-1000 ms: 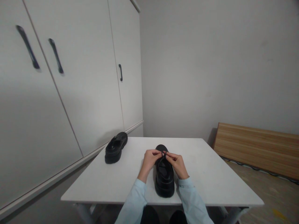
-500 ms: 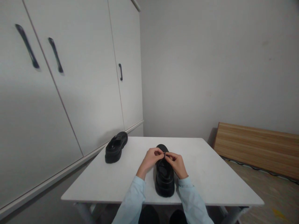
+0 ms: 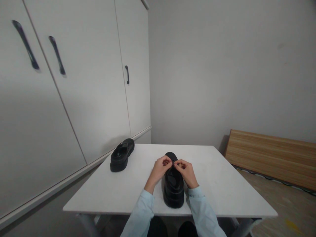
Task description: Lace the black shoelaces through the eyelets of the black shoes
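Observation:
A black thick-soled shoe [image 3: 173, 194] stands on the white table [image 3: 222, 194] near its front edge, toe pointing away from me. Over its upper, my left hand [image 3: 160, 169] pinches at the strap from the left side, thumb and forefinger together. My right hand [image 3: 187, 171] pinches at the same strap from the right, its fingertips close to the left ones. The fingers cover most of the strap, so how it is fastened cannot be made out. A matching black shoe [image 3: 119, 162] sits apart at the table's left edge, also toe away.
White cupboard doors [image 3: 98, 98] with dark handles [image 3: 127, 75] rise along the left side of the table. A grey wall [image 3: 209, 72] stands behind. To the right, a wood-grain board [image 3: 269, 154] leans against the wall on the floor.
My fingertips have moved slightly apart over the shoe's strap, leaving a small gap between the two pinches. The view has shifted a little; both shoes stay in place.

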A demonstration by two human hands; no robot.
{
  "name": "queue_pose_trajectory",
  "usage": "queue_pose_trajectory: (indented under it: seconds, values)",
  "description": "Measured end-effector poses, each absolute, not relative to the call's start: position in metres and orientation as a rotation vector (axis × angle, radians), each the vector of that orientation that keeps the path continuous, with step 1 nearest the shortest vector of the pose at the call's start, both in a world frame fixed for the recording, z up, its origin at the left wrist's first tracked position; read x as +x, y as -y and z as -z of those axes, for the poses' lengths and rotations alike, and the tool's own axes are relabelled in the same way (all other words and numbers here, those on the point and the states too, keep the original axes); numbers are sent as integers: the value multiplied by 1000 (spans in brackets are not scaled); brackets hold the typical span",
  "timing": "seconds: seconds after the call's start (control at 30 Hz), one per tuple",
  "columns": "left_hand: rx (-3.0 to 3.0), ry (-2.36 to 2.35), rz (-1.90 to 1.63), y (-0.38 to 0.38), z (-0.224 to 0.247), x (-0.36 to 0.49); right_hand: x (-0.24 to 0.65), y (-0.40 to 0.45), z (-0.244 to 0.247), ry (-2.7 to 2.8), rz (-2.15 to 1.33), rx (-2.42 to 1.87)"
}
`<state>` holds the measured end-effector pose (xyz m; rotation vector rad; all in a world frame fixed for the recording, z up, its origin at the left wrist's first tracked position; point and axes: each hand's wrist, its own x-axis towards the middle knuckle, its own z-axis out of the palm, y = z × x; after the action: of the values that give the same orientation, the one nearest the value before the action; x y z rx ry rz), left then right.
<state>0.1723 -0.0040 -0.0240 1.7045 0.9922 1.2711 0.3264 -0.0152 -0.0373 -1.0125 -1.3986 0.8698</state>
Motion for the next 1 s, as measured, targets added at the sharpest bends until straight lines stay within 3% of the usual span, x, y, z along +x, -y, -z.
queue_pose_trajectory:
  seconds: [0.57, 1.0]
  values:
    - [1594, -1247, -1243, 9, 33, 170, 331, 8, 47, 1273, -938, -1009]
    - [1571, -1103, -1220, 6, 47, 160, 334, 8, 48, 1278, -969, -1066]
